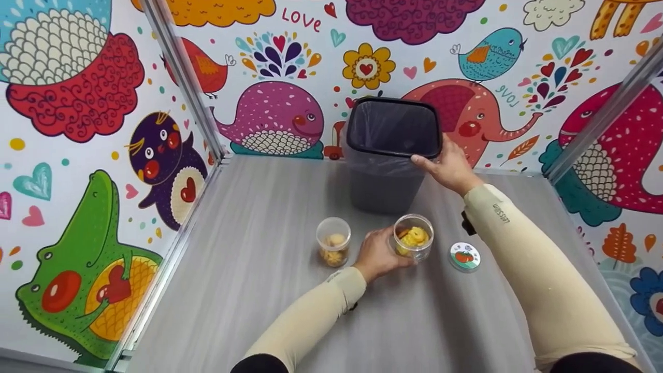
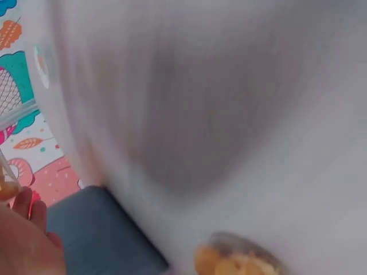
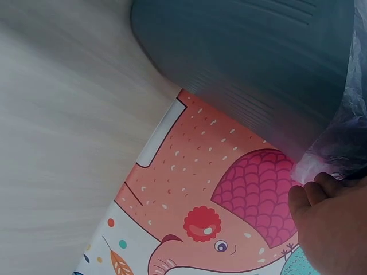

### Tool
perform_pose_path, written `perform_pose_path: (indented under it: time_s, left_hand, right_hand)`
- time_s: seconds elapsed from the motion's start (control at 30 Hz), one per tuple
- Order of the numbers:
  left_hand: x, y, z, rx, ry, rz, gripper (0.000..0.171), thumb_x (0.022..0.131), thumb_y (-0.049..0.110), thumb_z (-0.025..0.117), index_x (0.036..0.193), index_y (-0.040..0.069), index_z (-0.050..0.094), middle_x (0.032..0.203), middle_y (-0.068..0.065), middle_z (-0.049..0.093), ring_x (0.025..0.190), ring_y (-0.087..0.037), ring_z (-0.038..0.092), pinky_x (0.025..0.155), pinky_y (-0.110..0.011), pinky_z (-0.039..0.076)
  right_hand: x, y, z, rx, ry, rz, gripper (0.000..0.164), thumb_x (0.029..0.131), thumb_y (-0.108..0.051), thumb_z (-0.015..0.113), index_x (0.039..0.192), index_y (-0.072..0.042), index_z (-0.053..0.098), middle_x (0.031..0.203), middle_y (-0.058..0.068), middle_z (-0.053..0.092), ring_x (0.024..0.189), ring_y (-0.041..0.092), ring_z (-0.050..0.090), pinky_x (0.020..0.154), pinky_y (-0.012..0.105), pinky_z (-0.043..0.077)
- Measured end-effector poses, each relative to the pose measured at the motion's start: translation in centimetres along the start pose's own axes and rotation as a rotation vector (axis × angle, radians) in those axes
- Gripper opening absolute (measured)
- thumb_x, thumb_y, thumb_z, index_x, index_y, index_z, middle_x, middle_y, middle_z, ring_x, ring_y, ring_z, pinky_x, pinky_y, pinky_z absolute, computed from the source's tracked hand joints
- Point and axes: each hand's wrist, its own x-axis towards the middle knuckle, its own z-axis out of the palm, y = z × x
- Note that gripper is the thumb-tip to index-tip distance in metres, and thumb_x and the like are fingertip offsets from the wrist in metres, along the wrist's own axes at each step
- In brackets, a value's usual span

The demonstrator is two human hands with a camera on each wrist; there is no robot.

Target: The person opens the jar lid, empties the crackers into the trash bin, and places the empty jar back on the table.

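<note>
My left hand (image 1: 378, 254) holds a clear round jar (image 1: 414, 237) with yellow, ridged snack pieces inside; its top looks open. In the left wrist view, only part of that hand (image 2: 28, 240) shows at the lower left. A dark grey trash bin (image 1: 383, 186) with a clear liner bag (image 1: 370, 163) stands just behind the jar. At the bin's right side, my right hand (image 1: 453, 168) grips the rim, thumb on top and fingers outside. The right wrist view shows these fingers (image 3: 318, 192) curled against the liner. Their tips are partly hidden.
Left of my left hand, a second clear jar (image 1: 333, 243) holds round yellow-brown biscuits. A round lid (image 1: 464, 257) with a tomato picture lies to the right on the grey table (image 1: 248, 248). Cartoon-printed walls (image 1: 282, 116) and metal posts (image 1: 181, 67) border the table.
</note>
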Motion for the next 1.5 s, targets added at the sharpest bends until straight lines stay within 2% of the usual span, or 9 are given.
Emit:
perform_pose_path:
  time_s: [0.2,0.4,0.5,0.7,0.87,1.0,1.2,1.37,1.5]
  left_hand:
    - [0.2,0.5,-1.7,-0.105,0.013,-0.008,0.078,0.059,0.045,0.094,0.127,0.020,0.064,0.115,0.009,0.069,0.103,-0.011,0.064,0.091,-0.029,0.049]
    - [0.9,1.7,-4.5,-0.245,-0.002,-0.048,0.085,0.061,0.044,0.095,0.134,0.018,0.060,0.126,0.010,0.064,0.113,-0.006,0.058,0.100,-0.030,0.045]
    - [1.8,2.4,-6.8,-0.257,0.048,-0.036,0.087,0.061,0.041,0.095,0.135,0.015,0.059,0.129,0.007,0.063,0.115,-0.007,0.057,0.103,-0.030,0.043]
    - [4.5,2.7,-12.6,-0.235,0.228,0.029,0.084,0.062,0.037,0.096,0.134,0.013,0.059,0.123,0.004,0.066,0.110,-0.010,0.058,0.103,-0.028,0.041]
    - [6.3,2.1,-17.2,-0.135,0.346,0.050,0.083,0.063,0.038,0.094,0.132,0.010,0.059,0.122,-0.001,0.067,0.110,-0.015,0.059,0.102,-0.029,0.042]
    - [7.4,1.5,-19.7,-0.006,0.404,0.017,0.085,0.064,0.044,0.092,0.134,0.010,0.059,0.124,-0.002,0.066,0.112,-0.019,0.059,0.101,-0.030,0.042]
    - [8.4,0.7,-22.0,0.165,0.395,-0.076,0.088,0.067,0.051,0.087,0.139,0.015,0.053,0.129,-0.001,0.064,0.117,-0.021,0.054,0.105,-0.038,0.038]
    - [9.3,0.4,-23.4,0.287,0.383,-0.074,0.083,0.068,0.050,0.087,0.136,0.016,0.054,0.125,-0.002,0.064,0.118,-0.021,0.053,0.109,-0.040,0.032]
    - [10.0,0.5,-24.4,0.361,0.375,-0.053,0.080,0.069,0.048,0.086,0.135,0.015,0.053,0.125,-0.002,0.063,0.118,-0.020,0.052,0.111,-0.037,0.029]
  right_hand:
    - [-0.1,0.4,-0.6,0.002,0.000,0.014,0.108,0.083,-0.066,0.066,0.157,-0.003,0.017,0.153,0.025,0.030,0.141,0.041,0.027,0.115,0.059,0.020]
    - [-0.3,0.6,-1.0,-0.028,-0.034,0.066,0.115,0.083,-0.070,0.062,0.159,-0.004,0.006,0.159,0.026,0.018,0.145,0.043,0.016,0.115,0.063,0.014]
    - [-0.1,0.6,-1.2,-0.024,-0.031,0.062,0.115,0.082,-0.072,0.061,0.159,-0.007,0.007,0.159,0.025,0.020,0.145,0.043,0.018,0.114,0.064,0.015]
    - [0.4,0.1,-1.4,-0.015,-0.027,0.073,0.115,0.080,-0.073,0.063,0.159,-0.010,0.009,0.157,0.023,0.024,0.143,0.041,0.021,0.113,0.064,0.018]
    - [0.5,-0.3,-1.2,-0.001,-0.029,0.050,0.113,0.081,-0.071,0.064,0.159,-0.010,0.011,0.157,0.022,0.025,0.143,0.039,0.021,0.114,0.063,0.017]
    - [0.4,-0.3,-0.9,0.015,-0.037,0.050,0.113,0.081,-0.071,0.064,0.159,-0.010,0.010,0.157,0.022,0.025,0.144,0.040,0.020,0.114,0.063,0.016]
    - [0.1,-0.2,-0.4,0.021,-0.034,0.038,0.113,0.081,-0.070,0.065,0.158,-0.006,0.011,0.156,0.024,0.025,0.144,0.041,0.019,0.115,0.062,0.016]
    - [-0.1,-0.2,-0.2,-0.007,-0.053,0.066,0.117,0.082,-0.070,0.063,0.158,-0.004,0.005,0.159,0.027,0.016,0.146,0.043,0.012,0.115,0.061,0.014]
    - [-0.2,-0.2,-0.1,0.009,-0.058,0.082,0.120,0.080,-0.071,0.065,0.159,-0.007,0.002,0.161,0.024,0.013,0.147,0.041,0.011,0.115,0.062,0.013]
